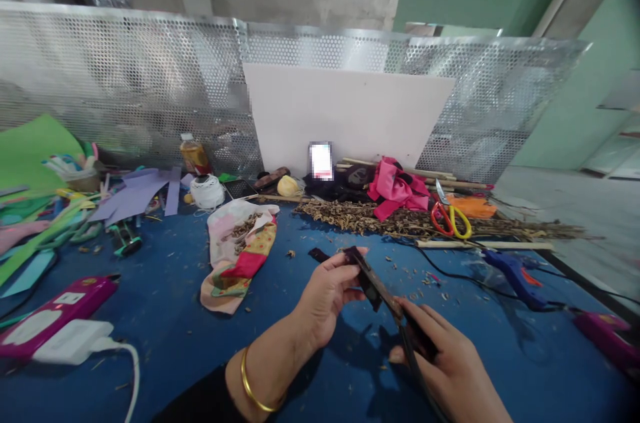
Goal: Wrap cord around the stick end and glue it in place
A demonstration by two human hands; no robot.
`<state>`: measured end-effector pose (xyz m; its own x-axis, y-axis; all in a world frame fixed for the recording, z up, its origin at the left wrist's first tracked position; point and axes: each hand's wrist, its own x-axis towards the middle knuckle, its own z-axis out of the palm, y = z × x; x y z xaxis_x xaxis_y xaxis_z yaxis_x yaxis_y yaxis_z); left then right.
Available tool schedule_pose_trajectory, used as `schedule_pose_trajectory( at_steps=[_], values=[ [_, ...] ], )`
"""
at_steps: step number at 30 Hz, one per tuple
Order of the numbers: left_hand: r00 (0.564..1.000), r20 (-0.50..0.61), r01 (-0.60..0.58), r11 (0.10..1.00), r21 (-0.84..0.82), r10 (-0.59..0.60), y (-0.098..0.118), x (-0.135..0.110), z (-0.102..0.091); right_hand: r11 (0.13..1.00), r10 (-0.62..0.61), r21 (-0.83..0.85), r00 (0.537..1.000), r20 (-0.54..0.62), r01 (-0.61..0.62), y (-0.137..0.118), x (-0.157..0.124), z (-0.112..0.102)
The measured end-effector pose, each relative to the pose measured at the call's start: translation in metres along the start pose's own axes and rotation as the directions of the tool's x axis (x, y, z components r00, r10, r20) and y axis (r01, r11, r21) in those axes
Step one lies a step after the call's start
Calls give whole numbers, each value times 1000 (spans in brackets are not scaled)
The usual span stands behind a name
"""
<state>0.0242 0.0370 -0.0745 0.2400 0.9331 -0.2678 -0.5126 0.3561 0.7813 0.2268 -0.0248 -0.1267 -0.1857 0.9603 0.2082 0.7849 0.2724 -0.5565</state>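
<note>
My left hand [324,299], a gold bangle at its wrist, pinches a black strip of what looks like fabric [370,291]. One end of the strip [318,254] sticks out to the left past the fingers. In my right hand [447,356] is a pair of dark, worn scissors [384,291], its blades pointing up and left against the strip. Whether the blades have cut into it I cannot tell. Left of my hands lies a patchwork cloth piece [260,256] with dried plant bits [243,228] on its pale side.
Dried stalks [350,217], pink cloth [397,186] and red-and-yellow scissors [450,219] lie at the back. A blue glue gun [515,276] with its cord is on the right. Left are purple paper [133,196], white string [207,193] and a magenta power strip [75,306] with a white charger.
</note>
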Motion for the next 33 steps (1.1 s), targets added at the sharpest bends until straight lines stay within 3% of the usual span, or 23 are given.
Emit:
schedule_pose_trajectory(
  at_steps=[7, 17, 33],
  values=[
    [995, -64, -66, 992, 108, 73, -5, 4, -3, 997, -24, -79, 998, -55, 19, 5, -1, 2],
    [994, -63, -86, 995, 52, 89, -4, 2, 0, 999, 19, 47, 998, -53, -17, -12, 4, -3],
    [996, -60, -67, 997, 30, 69, -3, 2, 0, 990, -142, -26, 983, -114, 140, -3, 0, -1]
  ],
)
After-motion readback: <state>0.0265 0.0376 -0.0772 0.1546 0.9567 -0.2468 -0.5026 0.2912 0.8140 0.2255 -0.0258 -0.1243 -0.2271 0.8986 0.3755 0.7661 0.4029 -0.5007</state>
